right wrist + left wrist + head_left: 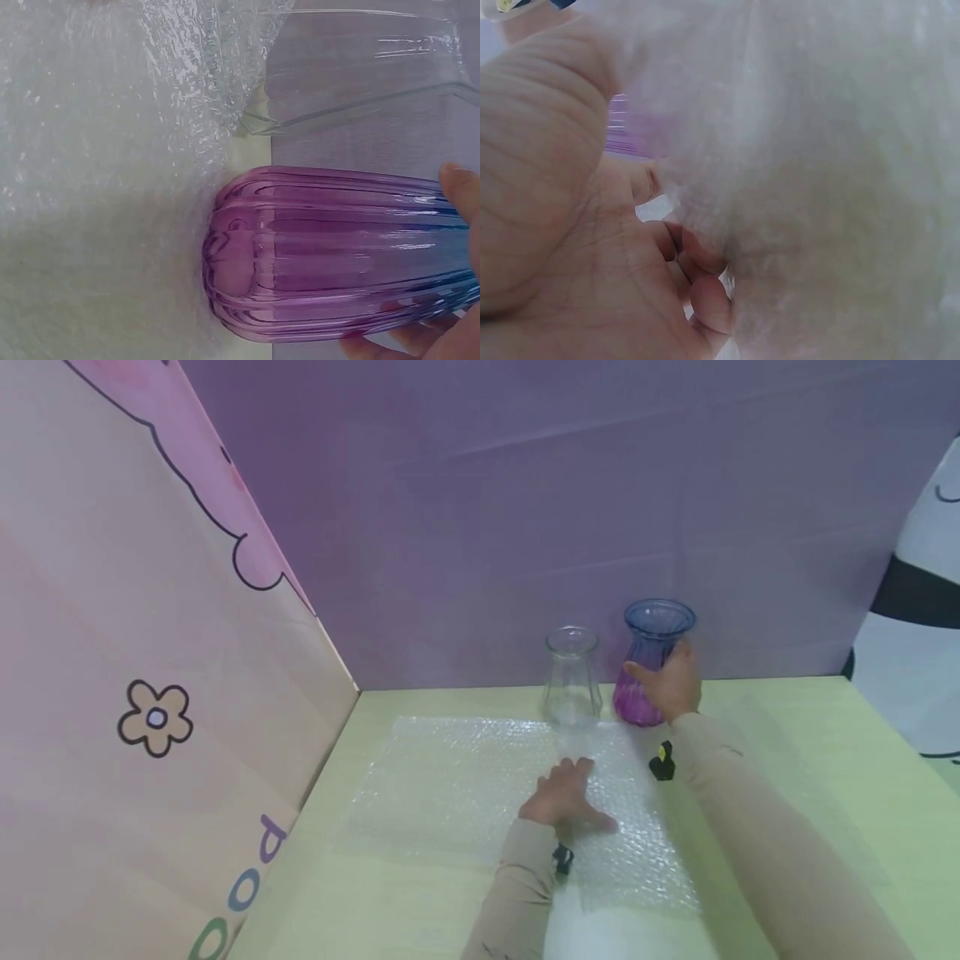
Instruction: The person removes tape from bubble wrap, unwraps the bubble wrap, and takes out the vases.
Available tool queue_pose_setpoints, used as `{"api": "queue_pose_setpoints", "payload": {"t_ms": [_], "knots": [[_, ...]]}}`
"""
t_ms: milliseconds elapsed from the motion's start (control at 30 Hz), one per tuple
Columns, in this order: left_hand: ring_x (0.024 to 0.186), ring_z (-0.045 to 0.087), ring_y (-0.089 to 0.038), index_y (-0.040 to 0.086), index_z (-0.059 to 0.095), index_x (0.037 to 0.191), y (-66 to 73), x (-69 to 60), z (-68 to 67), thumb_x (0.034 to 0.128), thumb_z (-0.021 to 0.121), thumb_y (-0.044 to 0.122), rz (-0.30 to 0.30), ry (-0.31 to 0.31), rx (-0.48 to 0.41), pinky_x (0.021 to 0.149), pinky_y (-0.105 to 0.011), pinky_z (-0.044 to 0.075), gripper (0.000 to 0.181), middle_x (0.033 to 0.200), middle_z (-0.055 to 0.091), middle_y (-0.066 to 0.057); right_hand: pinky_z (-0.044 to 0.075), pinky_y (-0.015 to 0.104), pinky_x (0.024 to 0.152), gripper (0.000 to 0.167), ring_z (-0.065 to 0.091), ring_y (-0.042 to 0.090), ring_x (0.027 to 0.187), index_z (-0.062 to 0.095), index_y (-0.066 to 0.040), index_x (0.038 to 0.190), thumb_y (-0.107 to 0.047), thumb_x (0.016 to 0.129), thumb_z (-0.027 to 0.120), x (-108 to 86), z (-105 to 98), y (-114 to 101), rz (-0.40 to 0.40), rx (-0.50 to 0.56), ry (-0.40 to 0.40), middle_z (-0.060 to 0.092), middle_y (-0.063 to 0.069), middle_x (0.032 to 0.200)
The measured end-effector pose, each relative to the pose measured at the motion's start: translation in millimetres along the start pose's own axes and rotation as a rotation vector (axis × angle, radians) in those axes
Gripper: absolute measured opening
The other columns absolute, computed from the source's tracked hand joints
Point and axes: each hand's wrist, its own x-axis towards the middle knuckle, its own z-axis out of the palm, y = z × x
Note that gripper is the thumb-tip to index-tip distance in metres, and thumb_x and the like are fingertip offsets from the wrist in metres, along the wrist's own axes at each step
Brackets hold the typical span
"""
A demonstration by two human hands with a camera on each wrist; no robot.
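My right hand (675, 681) grips a ribbed glass vase (651, 662), blue at the flared rim and purple at the base. The vase stands upright at the back of the table; in the right wrist view its purple base (240, 255) is beside the bubble wrap. A sheet of clear bubble wrap (457, 777) lies across the table. On it rests my left hand (562, 797), thumb apart from the loosely bent fingers. The left wrist view shows the fingertips (711, 304) against the wrap (840, 187), which blurs close to the camera.
A clear glass vase (572, 681) stands left of the coloured one, at the wrap's far edge. Behind both rises a purple backdrop (510, 527). A printed panel (150, 610) borders the table (315, 877) on the left.
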Motion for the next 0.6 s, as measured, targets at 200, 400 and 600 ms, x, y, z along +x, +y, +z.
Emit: {"api": "queue_pose_setpoints", "payload": {"t_ms": [200, 400, 600], "knots": [[0.140, 0.048, -0.036, 0.030, 0.037, 0.157, 1.0, 3.5, 0.7, 0.0673, 0.089, 0.058, 0.025, 0.000, 0.014, 0.112, -0.061, 0.044, 0.107, 0.157, 0.046, -0.009, 0.028, 0.066, 0.121, 0.109, 0.027, 0.055, 0.148, 0.003, 0.008, 0.160, -0.048, 0.094, 0.069, 1.7, -3.1, 0.1, 0.013, -0.068, -0.026, 0.016, 0.036, 0.164], [0.140, 0.048, -0.036, 0.029, 0.037, 0.157, 2.4, 6.1, 3.3, 0.0672, 0.089, 0.058, 0.038, -0.008, 0.021, 0.112, -0.061, 0.044, 0.108, 0.157, 0.046, -0.009, 0.030, 0.068, 0.119, 0.112, 0.026, 0.056, 0.148, 0.000, 0.007, 0.160, -0.050, 0.093, 0.069, 0.6, -7.4, 3.6, 0.027, -0.090, -0.035, 0.012, 0.035, 0.165], [0.139, 0.048, -0.037, 0.030, 0.037, 0.157, 3.8, 8.0, 5.0, 0.0668, 0.089, 0.059, 0.042, -0.017, 0.021, 0.111, -0.061, 0.045, 0.108, 0.157, 0.046, -0.009, 0.029, 0.069, 0.119, 0.113, 0.026, 0.058, 0.146, -0.002, 0.009, 0.159, -0.050, 0.094, 0.068, 0.3, -10.7, 7.5, 0.007, -0.090, -0.040, 0.011, 0.038, 0.163]]}}
